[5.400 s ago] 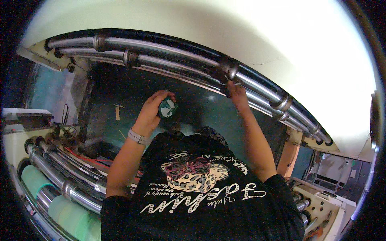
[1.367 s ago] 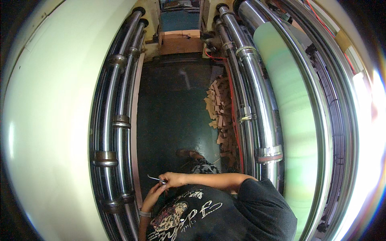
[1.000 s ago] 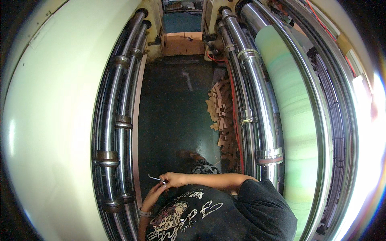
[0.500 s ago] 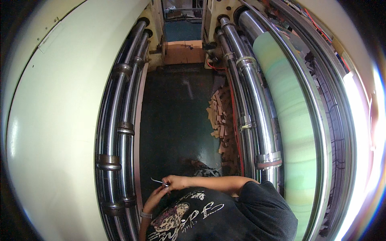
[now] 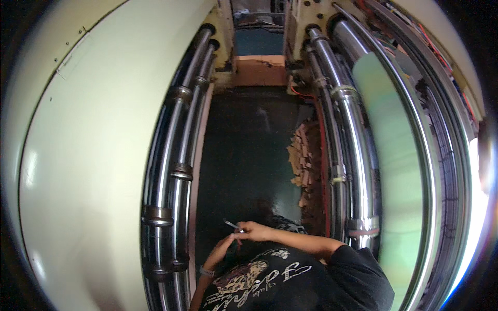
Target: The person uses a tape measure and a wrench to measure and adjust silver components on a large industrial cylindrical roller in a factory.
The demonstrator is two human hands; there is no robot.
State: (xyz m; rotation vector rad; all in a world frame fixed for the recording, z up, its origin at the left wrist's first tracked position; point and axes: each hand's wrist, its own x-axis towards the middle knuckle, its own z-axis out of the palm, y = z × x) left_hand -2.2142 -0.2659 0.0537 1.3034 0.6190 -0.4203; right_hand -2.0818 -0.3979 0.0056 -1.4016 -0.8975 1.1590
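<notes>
My right hand (image 5: 255, 231) is closed around a thin silver tool (image 5: 231, 224) whose end sticks out to the left; its exact kind is too small to make out. My left hand (image 5: 225, 241), with a grey band (image 5: 207, 271) on the wrist, comes up from below and meets the right fingertips. Its own fingertips are bent inward and partly hidden, so whatever they pinch cannot be seen. Both hands are in front of my black printed T-shirt (image 5: 301, 280), above the dark floor (image 5: 244, 155).
Shiny metal rollers (image 5: 165, 181) with collars run along the left, beside a large cream panel (image 5: 88, 155). More rollers (image 5: 355, 145) and a pale green cylinder (image 5: 399, 171) line the right. Cardboard scraps (image 5: 301, 160) lie along the floor's right side. A brown step (image 5: 259, 78) crosses the far end.
The whole scene has shifted to the right in the picture as the view turned. My hands stay together, and the silver tool's protruding end shows at a slightly different angle.
</notes>
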